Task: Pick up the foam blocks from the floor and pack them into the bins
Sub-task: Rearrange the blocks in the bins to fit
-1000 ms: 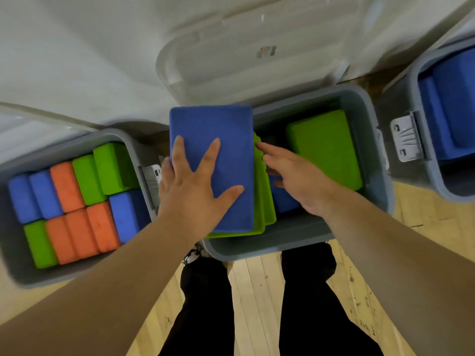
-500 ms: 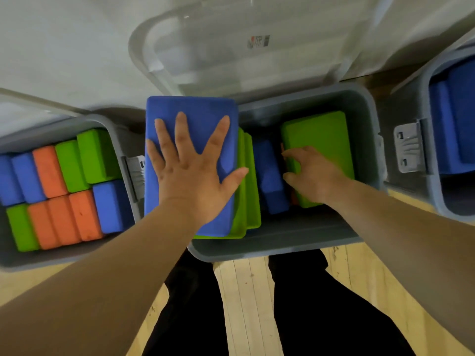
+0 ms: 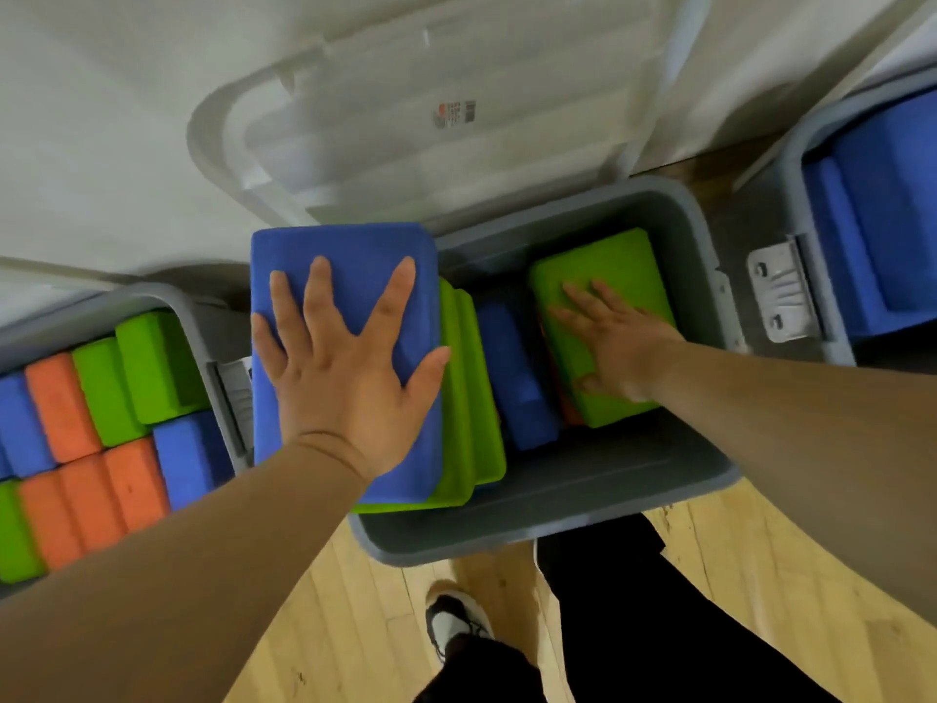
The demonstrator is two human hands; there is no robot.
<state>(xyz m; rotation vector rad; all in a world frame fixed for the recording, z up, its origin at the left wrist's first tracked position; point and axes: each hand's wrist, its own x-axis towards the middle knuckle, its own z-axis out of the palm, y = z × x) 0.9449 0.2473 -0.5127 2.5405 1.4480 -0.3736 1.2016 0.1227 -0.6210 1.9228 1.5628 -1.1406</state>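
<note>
Right hand (image 3: pixel 616 342) slid flat onto green block (image 3: pixel 603 261); left hand (image 3: pixel 339 362) splayed on blue block (image 3: pixel 350 246), apparently overhanging bin (image 3: pixel 557 540).

Plain white wall (image 3: pixel 101 119), black trousers (image 3: pixel 634 631), one black-and-white shoe (image 3: pixel 453 626)

The right bin (image 3: pixel 789 205) and left bin (image 3: pixel 203 327) run off the picture's edges. The label (image 3: pixel 455 114) on the clear lid (image 3: pixel 405 170) is too blurred to read.
</note>
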